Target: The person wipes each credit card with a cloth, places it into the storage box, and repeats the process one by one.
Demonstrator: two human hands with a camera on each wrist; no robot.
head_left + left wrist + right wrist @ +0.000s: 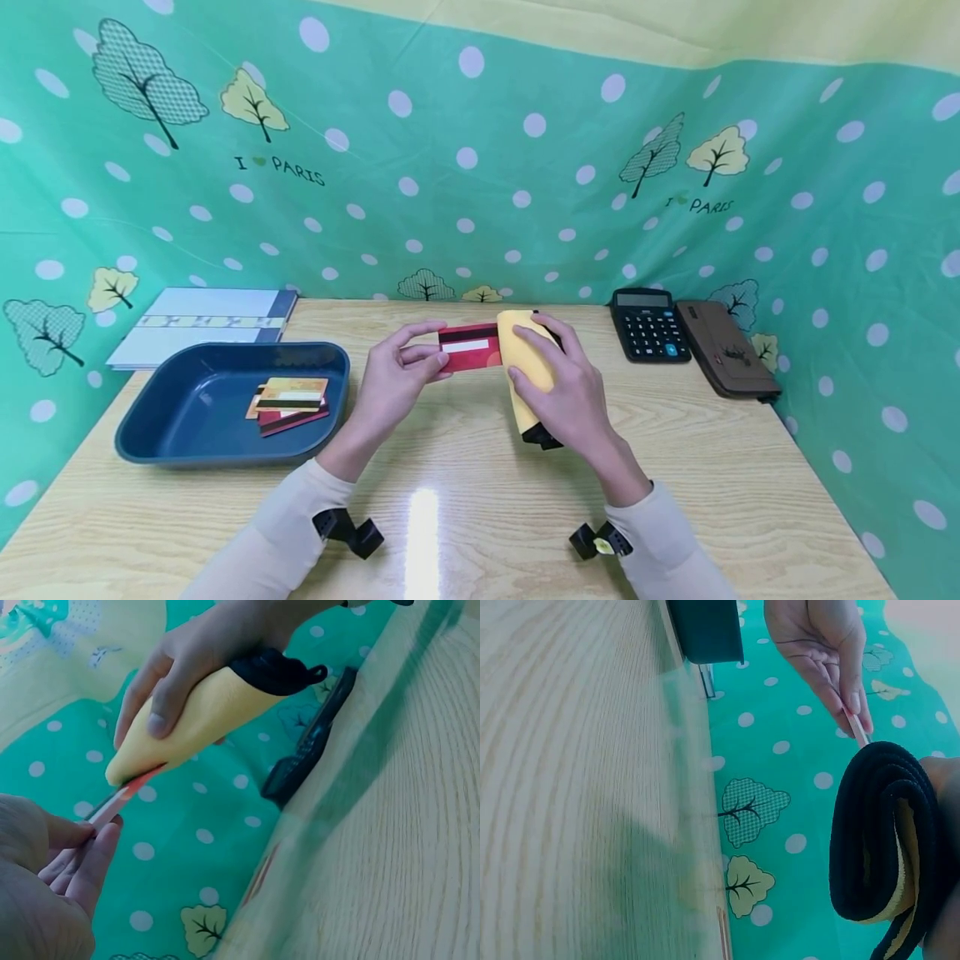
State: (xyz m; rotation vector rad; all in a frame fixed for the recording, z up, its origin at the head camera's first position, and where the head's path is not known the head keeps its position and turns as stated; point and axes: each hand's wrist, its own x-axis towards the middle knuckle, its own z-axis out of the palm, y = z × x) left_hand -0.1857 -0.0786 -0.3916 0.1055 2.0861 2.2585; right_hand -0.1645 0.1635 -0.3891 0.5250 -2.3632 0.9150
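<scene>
Between the thumb and fingers of my left hand (pixel 397 371) is the left end of a red bank card (pixel 468 357) with a black stripe and a white strip. My right hand (pixel 566 383) grips a folded yellow cloth (pixel 525 367) with black edging. The cloth's fold covers the card's right end in the head view. In the left wrist view the card (pixel 142 780) meets the lower edge of the cloth (pixel 202 712), held up off the table. Rolled layers of black and yellow show at the cloth's end (pixel 877 825) in the right wrist view.
At left stands a dark blue tray (pixel 180 454) with several gold and red cards (pixel 292 396) overlapping inside. Behind it lies a pale hardcover book (pixel 206 321). A black calculator (pixel 648 325) and a brown zipped case (pixel 723 346) lie at the back right, near the patterned curtain (pixel 465 200).
</scene>
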